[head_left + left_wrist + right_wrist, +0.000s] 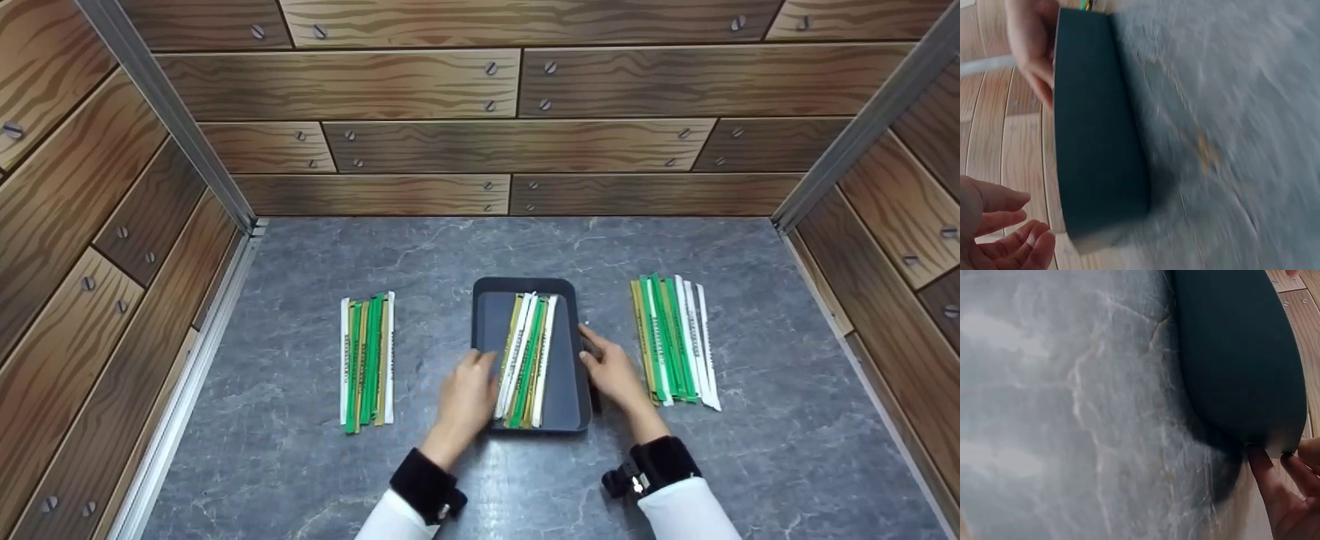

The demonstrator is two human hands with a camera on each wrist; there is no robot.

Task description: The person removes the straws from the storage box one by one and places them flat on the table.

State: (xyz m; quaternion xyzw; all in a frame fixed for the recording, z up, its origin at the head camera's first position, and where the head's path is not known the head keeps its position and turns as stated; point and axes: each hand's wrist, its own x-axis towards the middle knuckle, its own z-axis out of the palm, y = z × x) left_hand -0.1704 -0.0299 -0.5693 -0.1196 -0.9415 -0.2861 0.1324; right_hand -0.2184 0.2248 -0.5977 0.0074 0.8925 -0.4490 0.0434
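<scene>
A dark rectangular tray (566,390) lies in the middle of the table, holding several slim stick packets (531,360) in green, white and gold. Above the tray's left side is my left hand (466,397), its fingers loosely bent. In the left wrist view a gap separates this hand (1008,230) from the tray wall (1095,124). My right hand (619,373) grips the tray's right side, thumb and forefinger at the rim. Its fingertips meet the lower edge of the tray (1241,354) in the right wrist view.
Left of the tray lies a row of similar stick packets (367,360). Another row of packets (671,341) lies to the right, close beyond my right hand. Wood-patterned walls (420,82) with metal corner posts enclose the grey marbled table (262,465).
</scene>
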